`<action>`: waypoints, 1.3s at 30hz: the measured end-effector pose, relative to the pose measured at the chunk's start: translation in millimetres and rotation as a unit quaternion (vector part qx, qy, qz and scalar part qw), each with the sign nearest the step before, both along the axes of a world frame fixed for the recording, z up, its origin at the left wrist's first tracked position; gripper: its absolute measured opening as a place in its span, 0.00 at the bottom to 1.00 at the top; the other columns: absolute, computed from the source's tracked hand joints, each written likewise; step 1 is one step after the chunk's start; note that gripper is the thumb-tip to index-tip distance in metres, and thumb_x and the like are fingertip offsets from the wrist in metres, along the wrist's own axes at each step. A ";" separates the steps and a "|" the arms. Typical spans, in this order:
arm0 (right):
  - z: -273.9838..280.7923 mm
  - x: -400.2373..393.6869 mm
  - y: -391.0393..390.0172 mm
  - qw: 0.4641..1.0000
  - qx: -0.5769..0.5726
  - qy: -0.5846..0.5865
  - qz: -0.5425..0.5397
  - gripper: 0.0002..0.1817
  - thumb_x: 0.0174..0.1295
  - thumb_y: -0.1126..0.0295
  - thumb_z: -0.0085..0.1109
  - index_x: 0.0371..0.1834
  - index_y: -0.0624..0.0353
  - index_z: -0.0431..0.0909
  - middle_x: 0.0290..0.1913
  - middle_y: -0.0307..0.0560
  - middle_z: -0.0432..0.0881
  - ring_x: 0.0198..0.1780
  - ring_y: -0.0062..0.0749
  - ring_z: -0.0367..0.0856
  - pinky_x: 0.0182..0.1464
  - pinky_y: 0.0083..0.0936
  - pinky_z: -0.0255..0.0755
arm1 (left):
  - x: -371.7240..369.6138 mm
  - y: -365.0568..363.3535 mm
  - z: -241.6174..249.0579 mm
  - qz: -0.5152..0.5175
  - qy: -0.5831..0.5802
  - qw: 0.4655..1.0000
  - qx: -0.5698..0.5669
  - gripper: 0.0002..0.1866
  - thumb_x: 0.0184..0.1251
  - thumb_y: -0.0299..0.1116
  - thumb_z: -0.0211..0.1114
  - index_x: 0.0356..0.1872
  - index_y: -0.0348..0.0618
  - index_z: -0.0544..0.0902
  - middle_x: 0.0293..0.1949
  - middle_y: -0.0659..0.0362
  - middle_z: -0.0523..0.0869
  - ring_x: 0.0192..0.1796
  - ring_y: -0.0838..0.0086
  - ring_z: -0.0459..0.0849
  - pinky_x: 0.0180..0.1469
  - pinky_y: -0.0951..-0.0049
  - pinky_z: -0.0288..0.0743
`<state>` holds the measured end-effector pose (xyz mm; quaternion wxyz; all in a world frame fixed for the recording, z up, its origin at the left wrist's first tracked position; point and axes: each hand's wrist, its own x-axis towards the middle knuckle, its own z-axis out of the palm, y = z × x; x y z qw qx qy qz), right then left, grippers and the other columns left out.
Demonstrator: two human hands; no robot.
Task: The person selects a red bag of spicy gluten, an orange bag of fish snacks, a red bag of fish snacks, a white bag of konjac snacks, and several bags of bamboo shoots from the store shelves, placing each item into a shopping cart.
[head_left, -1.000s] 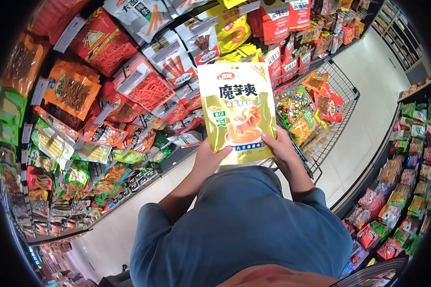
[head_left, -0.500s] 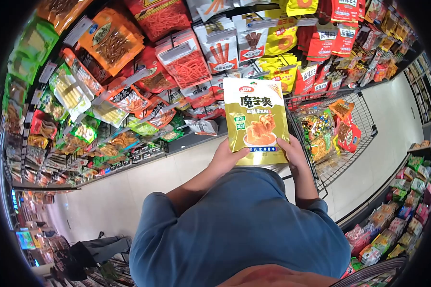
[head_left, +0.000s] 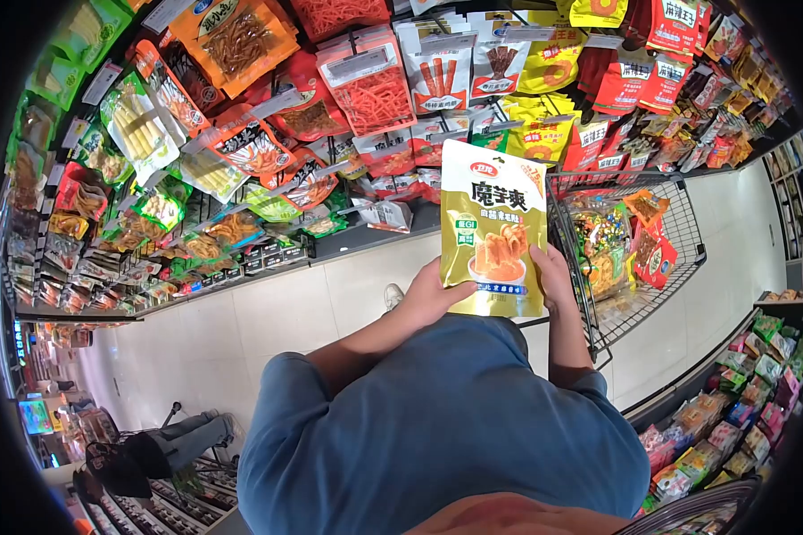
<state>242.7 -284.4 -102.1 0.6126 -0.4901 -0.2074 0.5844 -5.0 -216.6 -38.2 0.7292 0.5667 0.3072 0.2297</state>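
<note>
A gold and white snack bag point(head_left: 493, 232), printed with Chinese characters and a bowl of food, is held upright in front of my chest. My left hand point(head_left: 433, 292) grips its lower left side, thumb on the front. At the lower right side, my right hand point(head_left: 554, 275) is closed on the same bag, thumb also across the front. The fingers behind the bag are hidden. Just right of my right hand stands a wire shopping cart point(head_left: 644, 308) with several snack packs point(head_left: 607, 254) in it.
Hanging snack packs point(head_left: 366, 85) fill the shelf rack ahead and to the left. A lower display of packaged snacks point(head_left: 732, 406) lines the right side. Pale floor tiles point(head_left: 241, 321) run between them. Another person point(head_left: 152, 459) is at the lower left.
The bag and both hands have shifted slightly right in the view, still gripping it. The shelves have also shifted right, and a shoe now shows beside my left forearm.
</note>
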 end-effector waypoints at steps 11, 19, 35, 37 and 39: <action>-8.9 -5.7 -15.2 0.999 -0.015 0.030 -0.001 0.18 0.72 0.69 0.48 0.60 0.68 0.71 0.54 0.48 0.80 0.51 0.28 0.81 0.54 0.24 0.74 | 0.0 -9.4 -0.5 -0.009 0.033 0.999 -0.008 0.24 0.64 0.23 0.65 0.60 0.34 0.70 0.55 0.56 0.80 0.58 0.75 0.77 0.61 0.72 0.70; -11.6 -6.3 -21.4 0.998 0.011 0.059 -0.020 0.17 0.71 0.71 0.48 0.59 0.68 0.71 0.55 0.50 0.80 0.52 0.29 0.80 0.55 0.25 0.73 | 1.1 -11.2 -0.8 -0.029 0.029 0.999 0.023 0.24 0.64 0.23 0.65 0.61 0.34 0.70 0.56 0.57 0.80 0.58 0.75 0.76 0.62 0.72 0.69; -13.3 -0.9 -17.6 0.978 0.001 0.180 -0.108 0.24 0.71 0.47 0.46 0.54 0.57 0.72 0.33 0.40 0.79 0.33 0.30 0.78 0.39 0.28 0.73 | 32.2 -28.7 68.3 -0.275 0.029 0.919 0.282 0.48 0.58 0.41 0.70 0.74 0.41 0.51 0.67 0.43 0.65 0.66 0.52 0.70 0.66 0.59 0.66; 1.7 -13.6 -19.9 0.972 0.173 0.159 -0.025 0.29 0.67 0.42 0.48 0.50 0.60 0.72 0.25 0.39 0.75 0.26 0.27 0.72 0.30 0.24 0.66 | 39.9 -34.4 65.7 -0.319 -0.004 0.883 0.344 0.48 0.60 0.42 0.70 0.75 0.42 0.50 0.68 0.44 0.63 0.66 0.53 0.70 0.67 0.60 0.64; 13.1 -19.8 -7.9 0.932 0.227 0.282 0.015 0.34 0.62 0.37 0.50 0.47 0.62 0.70 0.23 0.40 0.71 0.24 0.25 0.66 0.28 0.21 0.60 | 43.8 -37.0 65.0 -0.332 -0.002 0.895 0.298 0.41 0.62 0.37 0.67 0.73 0.43 0.56 0.64 0.44 0.70 0.63 0.56 0.74 0.65 0.62 0.69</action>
